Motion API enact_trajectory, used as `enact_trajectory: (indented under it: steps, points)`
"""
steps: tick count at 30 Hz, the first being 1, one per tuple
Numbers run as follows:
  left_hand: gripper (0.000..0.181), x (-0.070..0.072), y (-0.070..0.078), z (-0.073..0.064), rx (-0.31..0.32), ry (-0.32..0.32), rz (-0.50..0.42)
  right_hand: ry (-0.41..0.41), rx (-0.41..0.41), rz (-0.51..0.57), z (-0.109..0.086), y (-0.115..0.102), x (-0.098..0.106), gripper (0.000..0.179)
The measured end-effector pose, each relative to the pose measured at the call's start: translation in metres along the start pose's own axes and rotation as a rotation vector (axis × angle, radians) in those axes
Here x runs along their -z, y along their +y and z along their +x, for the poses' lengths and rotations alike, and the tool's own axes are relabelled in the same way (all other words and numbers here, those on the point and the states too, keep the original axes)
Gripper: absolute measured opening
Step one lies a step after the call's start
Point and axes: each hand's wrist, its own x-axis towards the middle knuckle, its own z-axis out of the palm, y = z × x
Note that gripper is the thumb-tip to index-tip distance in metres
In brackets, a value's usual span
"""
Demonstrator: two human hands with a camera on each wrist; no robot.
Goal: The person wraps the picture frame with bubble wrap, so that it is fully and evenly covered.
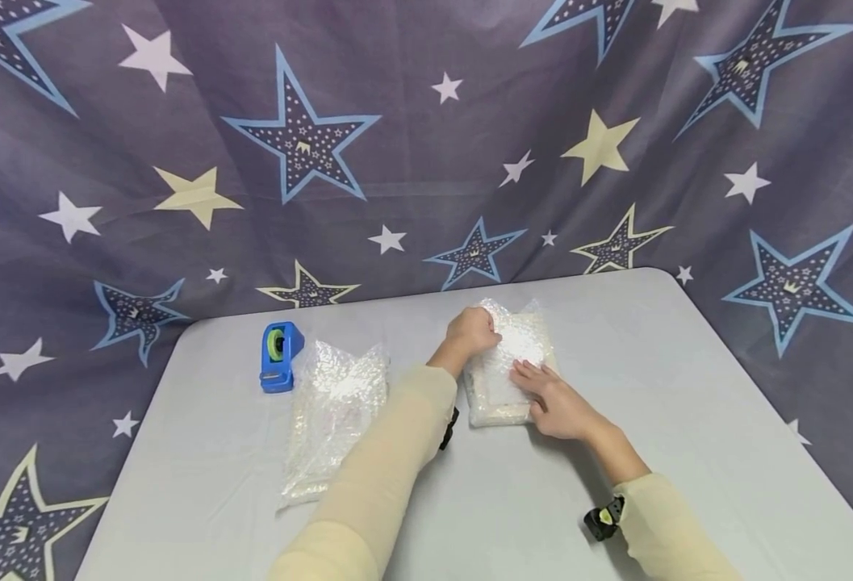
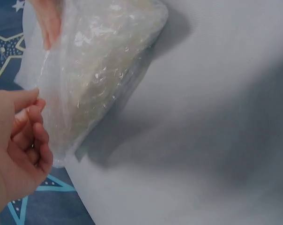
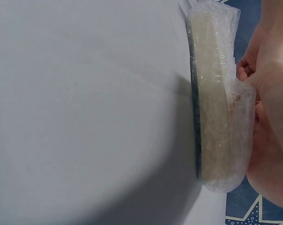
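A flat rectangular item in clear bubble wrap [image 1: 495, 407] lies near the table's far edge, between my hands. My left hand [image 1: 472, 331] is at its upper left, thumb and curled fingers pinching the edge of the wrap; the left wrist view shows this hand [image 2: 19, 145] from the palm side. Fingers extended, my right hand [image 1: 562, 403] rests on the package's right part. Seen side-on in the right wrist view, the package [image 3: 212, 103] is thick and pale inside, with a rounded fold of wrap beside my right hand [image 3: 272, 140].
Left of my left forearm lies a second piece of bubble wrap [image 1: 332, 420], flat and shiny. A blue tape dispenser [image 1: 277, 375] with a greenish roll stands beside its upper corner. The pale table [image 1: 651, 379] ends against a star-patterned curtain [image 1: 397, 161].
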Motion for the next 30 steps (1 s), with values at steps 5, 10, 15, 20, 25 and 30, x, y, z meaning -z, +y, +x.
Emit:
enact_trajectory:
  steps: [5, 10, 15, 20, 25, 30]
  points:
    - [0.022, -0.001, 0.006, -0.002, 0.056, 0.043, 0.114, -0.007, -0.010, 0.011, 0.000, -0.002, 0.002, 0.057]
    - [0.026, -0.008, 0.009, -0.002, 0.101, 0.110, 0.172, -0.010, -0.011, 0.017, 0.000, -0.003, 0.002, 0.058]
    - [0.027, -0.010, 0.011, -0.002, 0.109, 0.147, 0.195, -0.009, -0.014, 0.011, 0.000, -0.001, 0.001, 0.057]
    - [0.033, -0.012, 0.011, -0.004, 0.124, 0.181, 0.182, -0.018, -0.016, 0.007, 0.000, 0.000, 0.002, 0.058]
    - [0.043, -0.013, 0.007, -0.006, 0.128, 0.204, 0.176, -0.020, -0.013, 0.009, 0.000, 0.000, 0.002, 0.058]
    - [0.045, -0.012, 0.005, -0.008, 0.115, 0.207, 0.196, -0.015, -0.016, 0.016, -0.001, -0.001, 0.002, 0.058]
